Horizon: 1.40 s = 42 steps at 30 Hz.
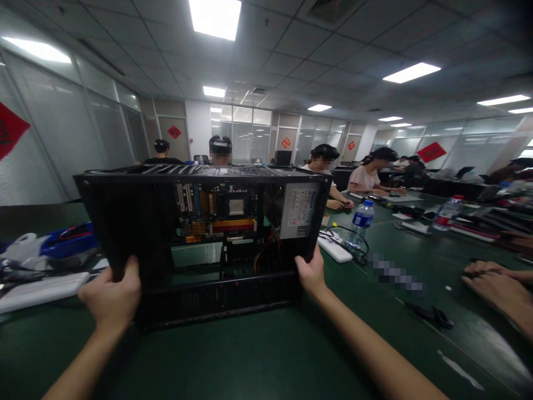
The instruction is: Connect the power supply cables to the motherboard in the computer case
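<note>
A black computer case (pixel 225 289) with an uncovered side faces me above the green table (pixel 195 361). Inside it I can see a motherboard (pixel 222 203) and, at the upper right, a silver power supply (pixel 298 211) with a label. Loose wires (pixel 262 258) hang below that supply. My left hand (pixel 114 289) grips the case's left edge, thumb on the near side. At the right edge, my right hand (pixel 313 272) is closed on the frame in the same way. The fingers behind the case are hidden.
Right of the case are a white box (pixel 335 247), a black cable (pixel 366 250) and a water bottle (pixel 361 222). Another person's hands (pixel 495 286) rest at the far right. A blue tray (pixel 69 241) and a white keyboard-like object (pixel 44 291) lie left. Co-workers (pixel 370 178) sit beyond.
</note>
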Motion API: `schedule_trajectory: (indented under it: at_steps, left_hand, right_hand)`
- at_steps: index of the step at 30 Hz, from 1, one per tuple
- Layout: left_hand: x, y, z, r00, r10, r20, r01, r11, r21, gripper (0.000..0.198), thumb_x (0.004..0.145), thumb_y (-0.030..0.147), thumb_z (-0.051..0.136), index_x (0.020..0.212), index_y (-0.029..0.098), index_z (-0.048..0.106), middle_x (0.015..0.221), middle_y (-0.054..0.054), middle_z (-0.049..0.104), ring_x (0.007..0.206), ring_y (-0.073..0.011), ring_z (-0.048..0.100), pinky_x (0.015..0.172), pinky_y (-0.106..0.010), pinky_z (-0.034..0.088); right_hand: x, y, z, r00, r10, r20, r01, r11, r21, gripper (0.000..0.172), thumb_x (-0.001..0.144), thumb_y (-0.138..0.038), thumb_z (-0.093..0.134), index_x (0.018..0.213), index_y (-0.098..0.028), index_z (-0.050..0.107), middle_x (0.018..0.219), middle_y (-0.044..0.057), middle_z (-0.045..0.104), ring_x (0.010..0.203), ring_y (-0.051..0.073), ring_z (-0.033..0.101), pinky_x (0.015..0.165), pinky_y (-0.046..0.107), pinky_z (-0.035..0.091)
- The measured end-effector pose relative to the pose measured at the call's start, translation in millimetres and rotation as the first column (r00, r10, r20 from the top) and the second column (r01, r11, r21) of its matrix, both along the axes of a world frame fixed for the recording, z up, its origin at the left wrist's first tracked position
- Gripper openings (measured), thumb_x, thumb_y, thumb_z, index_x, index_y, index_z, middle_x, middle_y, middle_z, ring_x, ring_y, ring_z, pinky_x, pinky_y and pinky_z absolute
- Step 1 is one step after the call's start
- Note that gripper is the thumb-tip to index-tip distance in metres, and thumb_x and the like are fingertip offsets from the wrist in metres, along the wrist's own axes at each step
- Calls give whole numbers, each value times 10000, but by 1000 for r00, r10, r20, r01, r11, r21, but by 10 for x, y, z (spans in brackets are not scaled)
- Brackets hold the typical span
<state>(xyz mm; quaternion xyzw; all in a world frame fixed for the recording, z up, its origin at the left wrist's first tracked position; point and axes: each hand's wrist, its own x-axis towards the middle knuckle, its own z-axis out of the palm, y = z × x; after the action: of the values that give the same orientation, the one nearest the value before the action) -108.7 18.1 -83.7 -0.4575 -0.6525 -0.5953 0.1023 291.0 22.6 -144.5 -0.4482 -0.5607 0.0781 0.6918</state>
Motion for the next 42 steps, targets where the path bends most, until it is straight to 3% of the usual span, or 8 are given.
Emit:
schedule_trajectory:
  at_steps: [24, 27, 31, 34, 36, 38, 40, 42]
  left_hand:
    - [16, -101, -97, 992, -129, 0, 129, 990, 57, 355, 758, 385, 603, 536, 181, 415, 509, 39, 339, 517, -106, 318, 537, -254, 255]
    - [10, -87, -117, 989, -147, -3, 147, 988, 54, 345, 781, 364, 606, 554, 179, 422, 520, 40, 342, 521, -107, 324, 540, -256, 263]
    - [-27, -39, -132, 976, -148, -161, 172, 975, 142, 177, 841, 322, 576, 764, 163, 564, 702, -17, 531, 671, -178, 518, 633, -290, 397]
    - [-38, -48, -110, 879, -9, -478, 233, 880, 414, 482, 791, 238, 658, 1248, 137, 541, 1236, -179, 574, 1186, -338, 539, 947, -441, 459]
    - [25, -103, -94, 693, 87, -716, 387, 792, 471, 634, 747, 165, 711, 1342, 189, 493, 1354, -176, 528, 1293, -348, 494, 1075, -503, 387]
    - [170, -177, -104, 468, 7, -884, 544, 786, 295, 513, 786, 119, 670, 1274, 223, 552, 1291, -122, 603, 1227, -294, 572, 1092, -480, 385]
    - [369, -235, -159, 357, -258, -898, 581, 814, -3, 341, 878, 120, 545, 1210, 178, 592, 1245, -129, 653, 1161, -256, 624, 997, -408, 467]
    - [554, -257, -257, 361, -368, -857, 503, 851, -154, 225, 934, 211, 508, 1103, 154, 646, 1103, -116, 711, 937, -226, 683, 778, -352, 513]
  right_hand:
    - [68, 26, -23, 992, -100, 74, 101, 995, -9, 460, 751, -206, 531, 1202, -128, 577, 906, 69, 681, 774, 198, 634, 759, 334, 557]
    - [81, 31, -23, 970, -189, 151, 181, 981, 65, 507, 807, -226, 545, 1306, -133, 528, 1088, 123, 669, 966, 245, 653, 884, 413, 553]
    - [20, -144, 186, 827, -465, 316, 255, 811, 526, 734, 803, -246, 659, 1466, -231, 342, 1457, 166, 428, 1383, 348, 431, 1088, 602, 413]
    - [-242, -322, 488, 734, -474, 486, -34, 689, 724, 567, 780, -165, 691, 1295, -301, 494, 1288, 89, 550, 1239, 288, 553, 1003, 514, 508]
    - [-526, -327, 689, 687, -195, 700, -253, 839, 482, 330, 851, -116, 593, 1153, -245, 572, 1061, 70, 648, 988, 205, 649, 881, 372, 553]
    - [-825, -186, 834, 628, 170, 760, -210, 977, -45, 173, 924, -134, 488, 1035, -178, 614, 946, 84, 683, 870, 188, 665, 813, 315, 536]
    - [-1059, 64, 888, 470, 507, 723, 1, 818, -575, 194, 925, -153, 482, 988, -137, 665, 1015, 134, 705, 971, 233, 669, 866, 328, 504]
    - [-1181, 337, 846, 389, 672, 631, 80, 657, -749, 91, 822, -181, 655, 874, -131, 710, 915, 121, 727, 882, 249, 693, 790, 313, 522]
